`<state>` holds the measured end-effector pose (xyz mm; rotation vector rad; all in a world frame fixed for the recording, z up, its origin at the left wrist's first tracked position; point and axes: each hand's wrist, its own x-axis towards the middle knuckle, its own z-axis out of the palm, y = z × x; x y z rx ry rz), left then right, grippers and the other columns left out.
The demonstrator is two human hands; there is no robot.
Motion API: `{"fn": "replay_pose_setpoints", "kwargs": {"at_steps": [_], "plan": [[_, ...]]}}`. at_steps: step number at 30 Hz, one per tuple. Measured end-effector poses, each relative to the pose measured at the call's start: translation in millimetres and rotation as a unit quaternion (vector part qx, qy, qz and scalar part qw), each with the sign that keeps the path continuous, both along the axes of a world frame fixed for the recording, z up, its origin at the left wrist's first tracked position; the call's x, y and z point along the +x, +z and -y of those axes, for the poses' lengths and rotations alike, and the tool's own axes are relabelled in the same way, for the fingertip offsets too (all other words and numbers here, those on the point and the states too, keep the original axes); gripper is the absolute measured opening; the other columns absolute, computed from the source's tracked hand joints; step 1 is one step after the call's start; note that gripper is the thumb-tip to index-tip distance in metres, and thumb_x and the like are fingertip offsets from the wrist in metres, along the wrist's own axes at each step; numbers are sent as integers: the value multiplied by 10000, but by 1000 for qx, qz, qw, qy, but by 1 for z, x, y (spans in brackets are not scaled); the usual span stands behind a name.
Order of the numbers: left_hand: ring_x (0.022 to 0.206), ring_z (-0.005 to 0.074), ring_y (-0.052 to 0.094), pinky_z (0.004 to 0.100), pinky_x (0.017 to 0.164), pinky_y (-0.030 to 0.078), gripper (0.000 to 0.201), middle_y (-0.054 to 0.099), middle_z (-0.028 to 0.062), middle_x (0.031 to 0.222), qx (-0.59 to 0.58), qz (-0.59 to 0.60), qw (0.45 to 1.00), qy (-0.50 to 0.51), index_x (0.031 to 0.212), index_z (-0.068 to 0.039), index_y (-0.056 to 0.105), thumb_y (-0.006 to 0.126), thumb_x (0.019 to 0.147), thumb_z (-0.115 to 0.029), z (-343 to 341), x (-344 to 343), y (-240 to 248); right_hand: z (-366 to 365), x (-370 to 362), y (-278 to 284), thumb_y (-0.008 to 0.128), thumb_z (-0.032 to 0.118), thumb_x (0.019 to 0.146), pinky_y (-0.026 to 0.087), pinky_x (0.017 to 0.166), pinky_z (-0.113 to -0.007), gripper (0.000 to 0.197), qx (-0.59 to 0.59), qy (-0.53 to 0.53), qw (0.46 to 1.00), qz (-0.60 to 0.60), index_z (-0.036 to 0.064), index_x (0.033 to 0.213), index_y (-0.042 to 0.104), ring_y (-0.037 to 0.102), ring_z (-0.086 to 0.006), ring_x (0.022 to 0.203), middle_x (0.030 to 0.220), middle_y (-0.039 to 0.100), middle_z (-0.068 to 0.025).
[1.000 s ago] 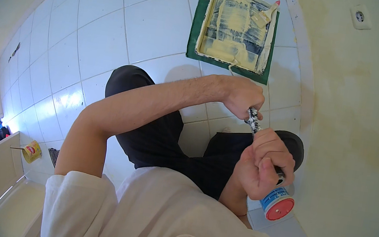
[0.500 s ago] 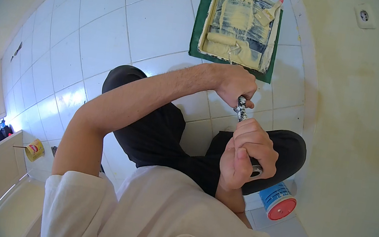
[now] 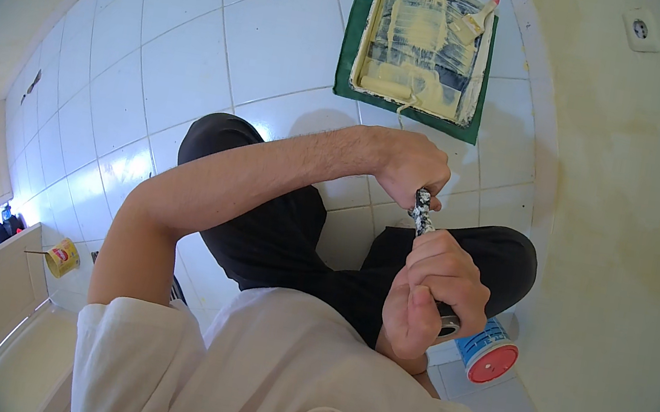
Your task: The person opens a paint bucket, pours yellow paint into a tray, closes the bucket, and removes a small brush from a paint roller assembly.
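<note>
Both my hands grip a paint roller by its black handle (image 3: 423, 212), spattered with white paint. My left hand (image 3: 409, 167) is closed around the front part. Closer to my body, my right hand (image 3: 438, 288) wraps the rear end, whose dark tip shows below the fingers. The cream-coated roller sleeve (image 3: 386, 88) lies in the near part of a paint tray (image 3: 362, 39), its bent wire reaching toward my left hand. Cream paint is streaked over the tray's ramp. A flat paintbrush (image 3: 473, 23) with a pale handle and red tip rests at the tray's far right corner.
The tray stands on a green sheet (image 3: 347, 71) on white floor tiles. To the right rises a cream wall with a socket (image 3: 641, 29). A blue bucket with a red lid (image 3: 492, 364) is beside my right knee. A small yellow tub (image 3: 63, 258) stands far left.
The roller sleeve has slid down the tray toward me. Both hands have come slightly nearer my body, still holding the handle.
</note>
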<state>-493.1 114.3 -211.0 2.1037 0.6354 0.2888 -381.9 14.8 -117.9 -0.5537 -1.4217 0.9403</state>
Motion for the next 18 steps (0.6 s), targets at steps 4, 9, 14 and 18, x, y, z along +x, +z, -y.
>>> {"fn": "replay_pose_setpoints", "kwargs": {"at_steps": [4, 9, 14, 18], "plan": [[498, 402, 515, 478, 518, 415, 476, 510, 159, 467, 19, 4, 1000, -17, 493, -23, 556, 583, 868, -316, 1, 1, -8, 7, 1, -15, 577, 54, 729, 322, 449, -317, 162, 31, -25, 999, -27, -3, 640, 453, 409, -187, 427, 516, 471, -95], [506, 398, 536, 479, 512, 431, 474, 509, 154, 463, 77, -13, 997, -31, 470, -33, 547, 568, 848, -319, 0, -3, -20, 15, -4, -38, 587, 79, 734, 354, 434, -322, 192, 59, -41, 997, -18, -6, 627, 453, 416, -192, 401, 500, 470, -87], [602, 407, 609, 482, 577, 486, 376, 607, 168, 568, 80, -80, 992, -48, 558, -34, 627, 611, 800, -320, -10, -1, -17, 12, -4, -46, 578, 68, 721, 373, 430, -332, 175, 79, -50, 996, -7, -11, 624, 454, 423, -196, 404, 502, 472, -87], [584, 414, 589, 487, 558, 466, 403, 587, 172, 550, 48, -63, 996, -35, 549, -29, 611, 622, 807, -339, -11, 2, -12, 3, 2, -25, 571, 59, 716, 362, 440, -332, 160, 49, -17, 999, 13, -13, 633, 455, 429, -197, 418, 511, 475, -89]]}}
